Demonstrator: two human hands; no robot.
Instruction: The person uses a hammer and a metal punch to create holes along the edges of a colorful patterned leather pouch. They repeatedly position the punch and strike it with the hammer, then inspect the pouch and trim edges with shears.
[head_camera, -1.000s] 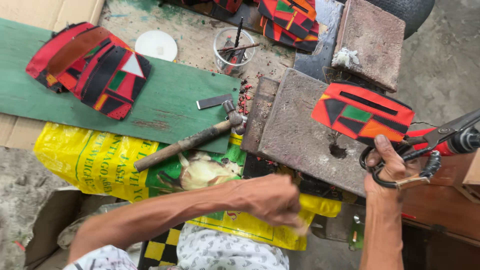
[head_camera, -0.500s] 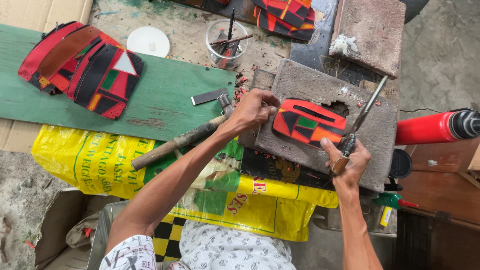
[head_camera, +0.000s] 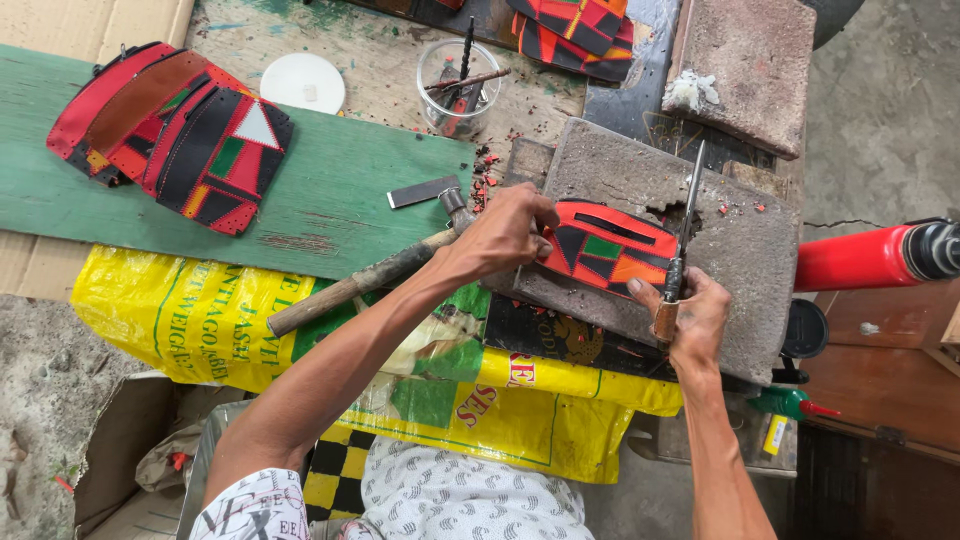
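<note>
A red, black and orange patchwork leather piece (head_camera: 608, 248) is laid flat near the middle of a worn grey stone slab (head_camera: 745, 250), evidently so that a hard backing lies beneath it. It is pinned at its left end by the fingertips of the left hand (head_camera: 500, 235), which are spread and pressed down rather than closed round anything. A thin metal awl (head_camera: 682, 235) is gripped by its handle in the closed right hand (head_camera: 695, 318) at the slab's near edge, its point angled toward the far edge beside the piece. A hammer (head_camera: 370, 277) is left lying across the green board (head_camera: 330, 190), its head just beside the slab's left edge. More patchwork pieces (head_camera: 175, 135) are stacked at the board's left end.
</note>
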